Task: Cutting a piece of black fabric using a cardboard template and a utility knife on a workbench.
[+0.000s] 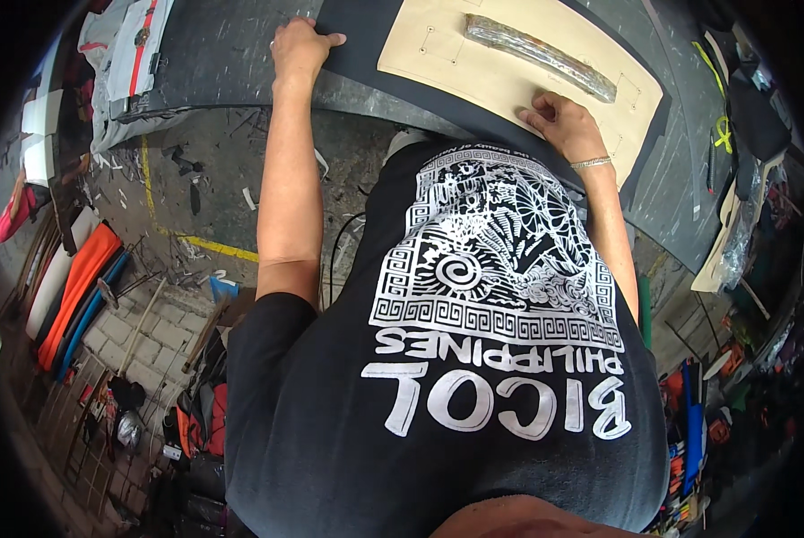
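Observation:
A tan pattern sheet [429, 67] with small marked points lies over a black sheet [361, 56] on the dark worktable. Across the pattern rests a long bar wrapped in clear plastic [541, 58]. My left hand [301, 52] lies at the black sheet's left end, fingers stretched forward and thumb spread toward the sheet. My right hand [567, 125] is at the near edge of the pattern, just below the bar. Its fingers are curled in with the thumb close to them; whatever is between them is too small or hidden to tell.
White material with a red strip [138, 54] lies at the table's left end. Clear plastic [741, 233] and dark pieces hang by the right edge. Scraps litter the floor beneath. Orange and blue rolls [79, 296] stand at the left.

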Demonstrator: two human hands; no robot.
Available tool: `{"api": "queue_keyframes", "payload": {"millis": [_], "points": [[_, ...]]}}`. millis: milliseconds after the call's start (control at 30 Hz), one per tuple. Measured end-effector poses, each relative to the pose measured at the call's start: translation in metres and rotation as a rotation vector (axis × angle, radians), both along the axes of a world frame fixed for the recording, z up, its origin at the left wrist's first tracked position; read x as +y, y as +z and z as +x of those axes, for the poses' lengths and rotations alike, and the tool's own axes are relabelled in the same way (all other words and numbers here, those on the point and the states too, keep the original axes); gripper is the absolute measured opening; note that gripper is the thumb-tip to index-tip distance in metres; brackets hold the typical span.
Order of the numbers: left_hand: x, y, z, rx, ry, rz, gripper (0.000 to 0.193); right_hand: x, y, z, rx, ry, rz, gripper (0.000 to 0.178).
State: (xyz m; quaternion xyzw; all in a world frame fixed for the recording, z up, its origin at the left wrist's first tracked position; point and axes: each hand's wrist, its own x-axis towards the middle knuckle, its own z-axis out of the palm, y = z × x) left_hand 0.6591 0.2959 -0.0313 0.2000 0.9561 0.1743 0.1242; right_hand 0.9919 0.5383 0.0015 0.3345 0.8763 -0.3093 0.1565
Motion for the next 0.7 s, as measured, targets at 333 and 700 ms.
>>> {"api": "queue_keyframes", "payload": {"millis": [333,700], "points": [[0.014,0.008,-0.020,-0.431,0.263,0.132,0.076,0.001,-0.007,-0.001,0.107,-0.016,-0.010,0.047],[0.044,0.023,-0.016,-0.392,0.193,0.502,0.064,0.003,-0.016,-0.001,0.103,-0.025,-0.147,0.038]]}}
